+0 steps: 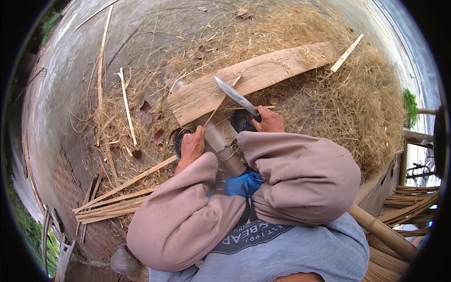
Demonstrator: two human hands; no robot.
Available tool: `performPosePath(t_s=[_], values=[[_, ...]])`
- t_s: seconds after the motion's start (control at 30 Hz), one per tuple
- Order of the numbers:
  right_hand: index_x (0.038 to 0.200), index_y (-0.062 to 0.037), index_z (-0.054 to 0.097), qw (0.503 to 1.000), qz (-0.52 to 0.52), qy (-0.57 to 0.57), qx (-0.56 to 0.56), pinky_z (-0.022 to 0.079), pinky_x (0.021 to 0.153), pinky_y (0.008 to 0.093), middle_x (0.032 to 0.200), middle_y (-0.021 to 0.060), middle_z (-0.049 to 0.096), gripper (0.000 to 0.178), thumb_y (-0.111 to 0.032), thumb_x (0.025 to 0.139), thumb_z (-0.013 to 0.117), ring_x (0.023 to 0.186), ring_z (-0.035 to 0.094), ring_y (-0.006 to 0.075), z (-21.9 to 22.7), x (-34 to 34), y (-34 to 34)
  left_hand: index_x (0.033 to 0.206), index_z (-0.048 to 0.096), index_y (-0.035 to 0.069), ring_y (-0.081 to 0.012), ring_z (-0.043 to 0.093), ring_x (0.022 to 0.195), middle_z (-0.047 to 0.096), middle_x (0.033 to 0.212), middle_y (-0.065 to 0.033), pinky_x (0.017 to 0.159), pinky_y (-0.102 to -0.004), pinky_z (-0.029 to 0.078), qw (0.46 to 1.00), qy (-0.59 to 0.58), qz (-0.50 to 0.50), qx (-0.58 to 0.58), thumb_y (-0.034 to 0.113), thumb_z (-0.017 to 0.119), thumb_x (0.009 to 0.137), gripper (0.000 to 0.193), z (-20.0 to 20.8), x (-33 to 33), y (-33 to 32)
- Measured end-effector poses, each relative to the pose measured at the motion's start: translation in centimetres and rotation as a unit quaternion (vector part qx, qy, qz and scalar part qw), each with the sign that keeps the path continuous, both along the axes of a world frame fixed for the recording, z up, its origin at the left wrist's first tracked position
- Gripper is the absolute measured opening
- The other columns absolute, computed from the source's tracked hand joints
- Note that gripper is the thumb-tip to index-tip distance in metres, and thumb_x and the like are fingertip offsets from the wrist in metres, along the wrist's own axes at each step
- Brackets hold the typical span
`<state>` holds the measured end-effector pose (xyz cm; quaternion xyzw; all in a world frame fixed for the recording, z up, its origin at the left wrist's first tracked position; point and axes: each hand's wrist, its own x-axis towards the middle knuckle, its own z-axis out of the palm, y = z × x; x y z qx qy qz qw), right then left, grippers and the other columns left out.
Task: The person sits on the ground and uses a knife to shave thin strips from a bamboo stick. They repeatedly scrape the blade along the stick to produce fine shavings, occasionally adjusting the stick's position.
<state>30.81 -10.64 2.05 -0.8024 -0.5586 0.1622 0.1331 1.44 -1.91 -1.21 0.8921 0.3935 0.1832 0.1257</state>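
My right hand (271, 121) is closed round the dark handle of a knife (236, 95). The grey blade points up and left, over the near edge of a wide wooden board (263, 68). A thin bamboo strip (215, 111) runs up from my left hand (191, 144), whose fingers are pinched on its lower end. The strip passes by the blade, and its far end lies over the board. Between my knees a brownish post-like piece (230, 162) extends below the board, with a blue wrapping (244, 184) at its near end.
Curled bamboo shavings (347, 108) cover the ground around the board. Long split strips (117, 207) lie in a bundle at left, with loose strips (128, 108) farther up. A bamboo pole (383, 230) and stacked strips (413, 207) are at right. A grey jug (124, 260) stands lower left.
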Motion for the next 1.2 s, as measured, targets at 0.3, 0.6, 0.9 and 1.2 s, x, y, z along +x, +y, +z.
performPosePath(t_s=[0.3,0.6,0.9,1.2], values=[[0.093,-0.0072,0.063,0.985,-0.073,0.136,0.072,0.051,0.07,0.0497,0.084,0.0157,0.067,0.032,-0.037,0.091,0.074,0.083,0.069,0.0391,-0.5,-0.3,-0.3,0.093,0.064,0.005,-0.0106,0.034,0.046,0.037,0.054,0.0044,0.045,-0.0299,0.027,0.768,-0.177,0.067,-0.611,0.038,0.051,0.11,0.04,1.8,-0.5,0.9],[0.09,-0.0069,0.06,0.994,0.057,0.083,0.035,0.051,0.069,0.0519,0.084,0.0169,0.067,0.051,-0.057,0.098,0.06,0.079,0.067,0.0412,-0.8,-0.5,-2.1,0.091,0.067,0.004,-0.0037,0.026,0.047,0.031,0.056,0.0095,0.045,-0.0254,0.019,0.72,-0.189,0.057,-0.665,0.046,0.049,0.11,0.049,2.1,-1.3,1.7],[0.088,-0.0082,0.056,0.998,-0.007,0.046,0.048,0.051,0.068,0.0495,0.08,0.0128,0.064,0.05,-0.056,0.099,0.059,0.077,0.067,0.0372,-1.6,0.2,-1.3,0.088,0.067,0.004,-0.0044,0.029,0.049,0.032,0.055,0.0089,0.046,-0.0269,0.022,0.798,-0.135,0.068,-0.583,0.049,0.047,0.11,0.054,2.5,-1.7,1.4],[0.086,-0.008,0.056,0.996,0.016,0.053,0.074,0.049,0.064,0.0486,0.08,0.0136,0.061,0.045,-0.051,0.098,0.065,0.076,0.067,0.0362,-2.2,1.0,-3.1,0.089,0.065,0.003,-0.0033,0.024,0.047,0.031,0.057,0.0104,0.044,-0.0252,0.019,0.701,-0.209,0.045,-0.68,0.045,0.049,0.11,0.049,2.5,-1.3,1.7]])
